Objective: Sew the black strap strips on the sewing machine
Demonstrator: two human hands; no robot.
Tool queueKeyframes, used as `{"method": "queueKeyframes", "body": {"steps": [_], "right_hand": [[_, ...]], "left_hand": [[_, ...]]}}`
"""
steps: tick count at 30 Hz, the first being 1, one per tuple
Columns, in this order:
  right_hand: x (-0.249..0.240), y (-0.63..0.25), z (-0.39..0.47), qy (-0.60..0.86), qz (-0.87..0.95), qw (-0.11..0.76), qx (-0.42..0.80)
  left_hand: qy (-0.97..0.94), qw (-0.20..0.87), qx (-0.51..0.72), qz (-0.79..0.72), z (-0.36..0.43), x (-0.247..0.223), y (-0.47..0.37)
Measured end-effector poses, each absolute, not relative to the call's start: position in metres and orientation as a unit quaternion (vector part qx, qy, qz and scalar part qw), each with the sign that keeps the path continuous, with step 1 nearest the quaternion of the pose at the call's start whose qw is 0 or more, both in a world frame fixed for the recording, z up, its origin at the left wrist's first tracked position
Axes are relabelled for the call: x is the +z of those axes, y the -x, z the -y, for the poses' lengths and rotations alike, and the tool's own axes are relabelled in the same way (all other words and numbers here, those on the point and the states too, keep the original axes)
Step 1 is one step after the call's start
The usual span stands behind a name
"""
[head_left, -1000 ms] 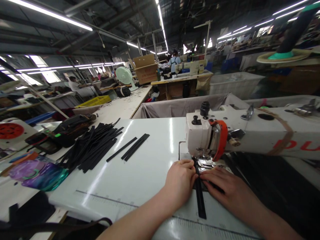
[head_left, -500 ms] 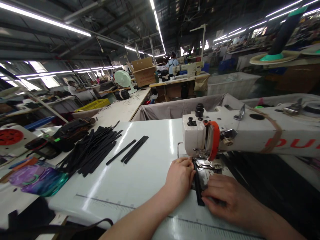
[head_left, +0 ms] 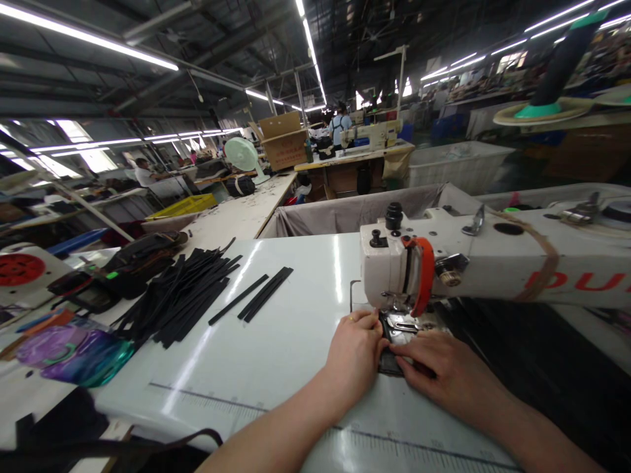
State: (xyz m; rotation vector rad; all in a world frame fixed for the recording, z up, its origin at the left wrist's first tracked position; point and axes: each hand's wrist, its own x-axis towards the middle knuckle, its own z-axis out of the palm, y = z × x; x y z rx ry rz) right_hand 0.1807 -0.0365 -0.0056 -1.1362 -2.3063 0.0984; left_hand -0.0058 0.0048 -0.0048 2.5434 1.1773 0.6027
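Note:
Beside the needle area of a white sewing machine point(head_left: 389, 263) with an orange guard point(head_left: 422, 276), my left hand point(head_left: 355, 348) presses a black fabric strip point(head_left: 385, 325) against the machine bed. Its fingers are closed together at the strip's left edge. My right hand point(head_left: 444, 364) is pinched, with thumb and forefinger meeting the strip close to the left fingertips. Only a short piece of the strip shows between the hands; whether it is folded there I cannot tell. The metal presser foot point(head_left: 401, 323) lies just beyond the fingers.
Left on the tabletop point(head_left: 290, 355) are several loose black strips point(head_left: 266, 293) and a big pile of them point(head_left: 190, 295). A purple and teal pouch point(head_left: 73, 355) lies at far left. Dark material point(head_left: 537, 355) spreads under the machine arm. Printed ruler marks run along the front edge.
My right hand has moved up and slightly left, towards my left hand. The strip's long near end, which pointed towards me, no longer shows. My left hand has hardly moved.

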Motion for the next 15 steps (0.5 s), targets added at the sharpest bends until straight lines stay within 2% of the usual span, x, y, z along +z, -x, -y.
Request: {"method": "queueKeyframes", "body": {"steps": [7,15], "right_hand": [[-0.015,-0.179,0.03,0.466,0.851,0.241,-0.021],[-0.016,-0.179,0.031,0.472,0.854,0.216,-0.021]], "left_hand": [[-0.879,0.119,0.238,-0.396,-0.005,-0.011,0.004],[-0.874,0.118,0.247,-0.402,-0.001,-0.01,0.002]]}}
